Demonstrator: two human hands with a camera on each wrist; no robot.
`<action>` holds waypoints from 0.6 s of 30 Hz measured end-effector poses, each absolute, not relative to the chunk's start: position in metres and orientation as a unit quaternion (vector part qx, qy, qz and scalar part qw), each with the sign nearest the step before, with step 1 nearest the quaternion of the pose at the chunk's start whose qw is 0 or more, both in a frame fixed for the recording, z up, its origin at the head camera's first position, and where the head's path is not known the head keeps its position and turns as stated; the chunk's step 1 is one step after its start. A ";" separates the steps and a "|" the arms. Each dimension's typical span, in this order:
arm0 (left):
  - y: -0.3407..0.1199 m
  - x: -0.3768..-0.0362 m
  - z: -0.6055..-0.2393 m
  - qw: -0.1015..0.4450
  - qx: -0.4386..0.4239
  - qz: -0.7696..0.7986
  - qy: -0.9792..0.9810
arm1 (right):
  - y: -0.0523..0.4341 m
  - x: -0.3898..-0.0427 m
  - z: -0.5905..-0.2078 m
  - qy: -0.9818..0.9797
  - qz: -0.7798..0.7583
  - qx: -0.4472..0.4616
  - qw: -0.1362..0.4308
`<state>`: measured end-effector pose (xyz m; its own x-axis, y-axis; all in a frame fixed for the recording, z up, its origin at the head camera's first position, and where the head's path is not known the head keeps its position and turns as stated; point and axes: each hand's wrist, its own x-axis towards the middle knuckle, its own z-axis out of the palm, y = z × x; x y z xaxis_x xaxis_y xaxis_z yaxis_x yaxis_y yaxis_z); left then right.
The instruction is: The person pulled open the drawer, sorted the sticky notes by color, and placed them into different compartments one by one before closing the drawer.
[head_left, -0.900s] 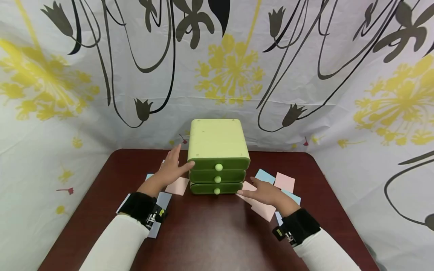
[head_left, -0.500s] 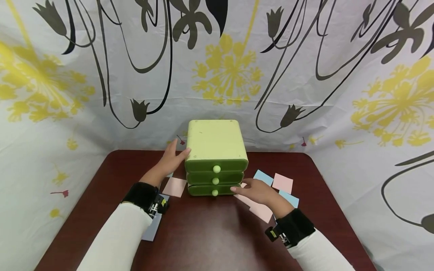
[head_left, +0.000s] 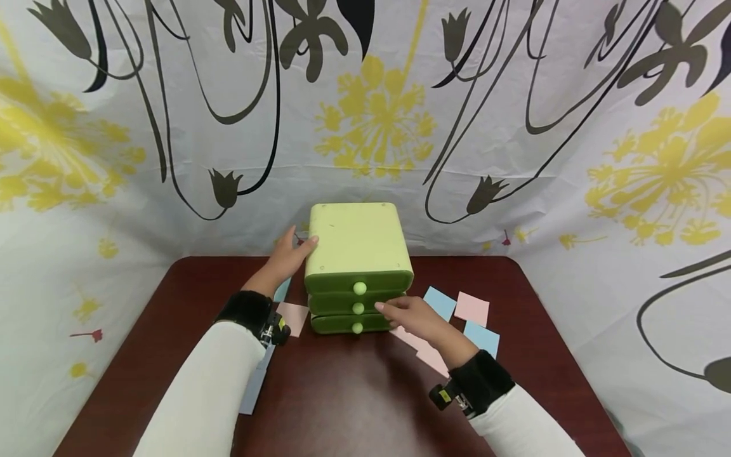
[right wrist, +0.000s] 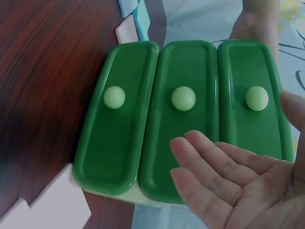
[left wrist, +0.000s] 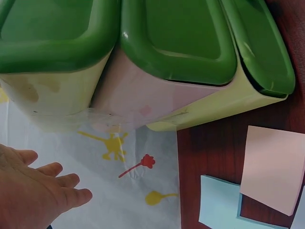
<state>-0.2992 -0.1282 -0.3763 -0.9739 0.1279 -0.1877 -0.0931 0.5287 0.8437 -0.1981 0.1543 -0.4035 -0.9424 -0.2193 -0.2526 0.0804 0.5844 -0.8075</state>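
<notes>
A small chest of drawers has a pale green top and green drawer fronts with round knobs. All its drawers look closed. At the chest's upper left side is my left hand, its thumb right at the top edge. The left wrist view shows that hand with fingers extended beside the case. My right hand hovers before the right end of the drawer fronts. From the right wrist, its loosely bent fingers overlap the middle drawer, near the knob, holding nothing.
Pink and blue paper squares lie on the dark red table on both sides of the chest, including a pink square and a blue square at right. Behind stands a flower-patterned cloth.
My left hand has moved up and back along the chest's left side. The right hand has shifted left, from beside the chest to in front of its drawers.
</notes>
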 end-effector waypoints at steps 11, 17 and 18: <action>-0.125 -0.322 -0.365 0.110 0.005 0.515 0.850 | 0.140 -0.204 -0.405 0.782 -0.586 -0.016 0.211; -0.122 -0.329 -0.364 0.084 0.000 0.512 0.855 | 0.135 -0.206 -0.409 0.732 -0.643 -0.012 0.224; -0.121 -0.330 -0.364 0.077 0.001 0.510 0.857 | 0.134 -0.206 -0.409 0.724 -0.651 -0.011 0.226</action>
<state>-0.3300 -0.1211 -0.3635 -0.9882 0.0795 -0.1310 -0.0772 0.4802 0.8738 -0.2065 0.1342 -0.4092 -0.8976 -0.3105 -0.3130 0.2786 0.1510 -0.9485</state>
